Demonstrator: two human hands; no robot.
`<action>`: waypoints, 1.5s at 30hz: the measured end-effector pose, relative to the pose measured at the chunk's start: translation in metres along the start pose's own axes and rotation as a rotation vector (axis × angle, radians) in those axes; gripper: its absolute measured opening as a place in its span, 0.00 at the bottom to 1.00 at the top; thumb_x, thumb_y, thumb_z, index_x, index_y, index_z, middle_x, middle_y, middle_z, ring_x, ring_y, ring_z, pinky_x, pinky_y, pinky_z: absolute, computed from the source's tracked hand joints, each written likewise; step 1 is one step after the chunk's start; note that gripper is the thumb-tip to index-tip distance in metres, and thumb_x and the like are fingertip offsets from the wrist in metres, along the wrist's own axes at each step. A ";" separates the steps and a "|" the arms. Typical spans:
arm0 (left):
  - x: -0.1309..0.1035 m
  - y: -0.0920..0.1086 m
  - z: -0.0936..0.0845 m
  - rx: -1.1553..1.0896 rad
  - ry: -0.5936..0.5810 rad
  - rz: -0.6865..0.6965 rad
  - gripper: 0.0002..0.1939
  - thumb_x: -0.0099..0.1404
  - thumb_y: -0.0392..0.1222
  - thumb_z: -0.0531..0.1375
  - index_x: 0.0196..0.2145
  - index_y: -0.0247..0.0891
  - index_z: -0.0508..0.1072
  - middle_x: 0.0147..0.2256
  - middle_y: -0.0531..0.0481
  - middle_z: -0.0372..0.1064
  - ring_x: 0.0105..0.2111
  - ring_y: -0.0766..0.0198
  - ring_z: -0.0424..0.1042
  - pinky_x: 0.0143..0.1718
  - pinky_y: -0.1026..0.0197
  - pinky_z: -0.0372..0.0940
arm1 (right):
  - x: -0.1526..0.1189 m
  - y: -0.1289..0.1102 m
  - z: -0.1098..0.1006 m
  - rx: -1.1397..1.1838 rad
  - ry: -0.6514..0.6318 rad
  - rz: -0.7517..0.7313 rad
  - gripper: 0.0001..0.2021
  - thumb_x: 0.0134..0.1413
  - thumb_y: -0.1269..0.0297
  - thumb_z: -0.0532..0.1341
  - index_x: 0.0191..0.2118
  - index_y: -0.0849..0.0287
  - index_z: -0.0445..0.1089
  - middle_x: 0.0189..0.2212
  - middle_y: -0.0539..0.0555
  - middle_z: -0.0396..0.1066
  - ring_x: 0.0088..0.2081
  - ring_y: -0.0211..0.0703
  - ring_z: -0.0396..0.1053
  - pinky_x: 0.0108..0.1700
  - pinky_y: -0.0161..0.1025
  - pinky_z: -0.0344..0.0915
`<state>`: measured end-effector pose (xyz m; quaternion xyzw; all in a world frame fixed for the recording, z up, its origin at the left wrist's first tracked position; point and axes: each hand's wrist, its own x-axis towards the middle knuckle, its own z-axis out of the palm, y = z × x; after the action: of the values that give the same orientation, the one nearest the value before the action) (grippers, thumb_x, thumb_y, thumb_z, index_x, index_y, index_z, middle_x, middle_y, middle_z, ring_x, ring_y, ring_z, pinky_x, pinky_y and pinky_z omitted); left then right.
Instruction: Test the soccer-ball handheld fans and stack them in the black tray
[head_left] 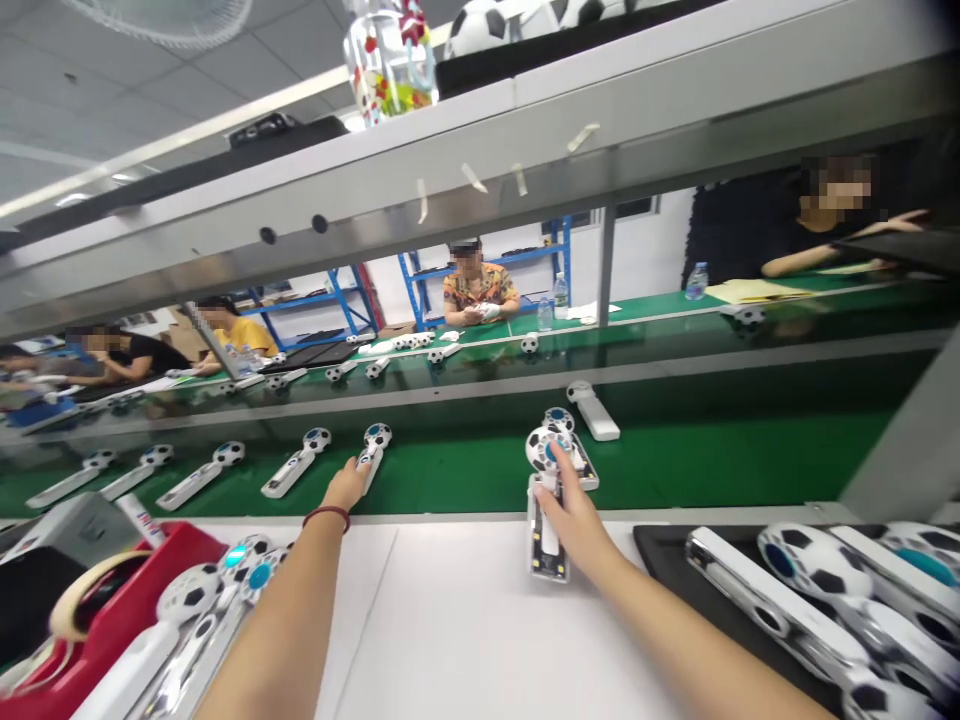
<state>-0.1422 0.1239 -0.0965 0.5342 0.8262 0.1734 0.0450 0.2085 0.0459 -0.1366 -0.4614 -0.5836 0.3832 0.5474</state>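
Note:
My left hand [347,487] reaches over the near edge of the green belt [457,460]. Its fingers close round the handle of a white stick-shaped device with a soccer-ball head [377,436], which lies on the belt. In my right hand [576,515] is a second soccer-ball device [549,560], its open handle showing small parts inside. It is held over the belt's edge and the white worktop [450,620]. Just behind it on the belt lies another such device [586,466], partly covered by my hand. A white-handled one [598,415] rests farther back.
Several like devices [202,478] lie along the belt at left. A black tray [660,560] of them stands right; more [187,595] lie at lower left beside a red tape dispenser [112,625]. A grey shelf beam [480,150] crosses above. Co-workers [480,290] sit opposite.

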 end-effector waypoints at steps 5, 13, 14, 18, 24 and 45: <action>0.006 0.023 0.016 -0.365 -0.216 -0.183 0.16 0.63 0.44 0.55 0.47 0.35 0.65 0.46 0.44 0.64 0.42 0.58 0.67 0.41 0.51 0.66 | 0.001 0.004 0.000 -0.058 -0.051 -0.062 0.28 0.54 0.62 0.53 0.61 0.53 0.50 0.55 0.55 0.60 0.57 0.45 0.56 0.58 0.44 0.52; -0.076 0.086 0.040 -1.195 -0.269 -0.125 0.17 0.66 0.51 0.46 0.42 0.37 0.65 0.33 0.49 0.68 0.30 0.65 0.70 0.30 0.62 0.66 | 0.000 0.010 0.001 -0.242 -0.038 -0.122 0.27 0.53 0.60 0.54 0.60 0.51 0.52 0.53 0.56 0.58 0.53 0.47 0.60 0.56 0.45 0.54; -0.093 0.091 0.041 -1.279 -0.278 -0.107 0.16 0.65 0.51 0.47 0.41 0.38 0.64 0.32 0.49 0.68 0.30 0.65 0.70 0.30 0.62 0.66 | 0.000 0.009 -0.001 -0.271 -0.036 -0.117 0.28 0.53 0.60 0.55 0.60 0.51 0.51 0.54 0.57 0.57 0.53 0.48 0.60 0.56 0.46 0.54; -0.156 0.100 0.049 -1.511 -0.407 -0.010 0.20 0.55 0.51 0.58 0.44 0.43 0.62 0.36 0.50 0.71 0.32 0.60 0.72 0.34 0.57 0.68 | -0.007 -0.005 -0.010 -0.309 -0.056 -0.092 0.39 0.48 0.59 0.59 0.63 0.53 0.38 0.58 0.60 0.51 0.56 0.52 0.56 0.56 0.49 0.54; -0.190 0.097 0.064 -1.760 -0.678 -0.223 0.24 0.53 0.59 0.58 0.37 0.36 0.65 0.30 0.47 0.71 0.27 0.59 0.73 0.29 0.58 0.68 | -0.020 -0.022 -0.006 0.119 -0.141 0.039 0.49 0.42 0.66 0.63 0.63 0.55 0.29 0.52 0.58 0.61 0.49 0.44 0.64 0.54 0.45 0.58; -0.185 0.088 0.047 -1.446 -0.251 0.206 0.30 0.47 0.66 0.59 0.33 0.33 0.69 0.28 0.44 0.72 0.33 0.54 0.71 0.34 0.59 0.64 | -0.009 -0.003 -0.014 0.433 0.125 0.002 0.23 0.39 0.50 0.65 0.41 0.55 0.61 0.38 0.53 0.70 0.34 0.43 0.68 0.35 0.37 0.65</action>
<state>0.0251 0.0009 -0.1312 0.4618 0.4400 0.6152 0.4633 0.2216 0.0353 -0.1347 -0.3565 -0.4521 0.4709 0.6684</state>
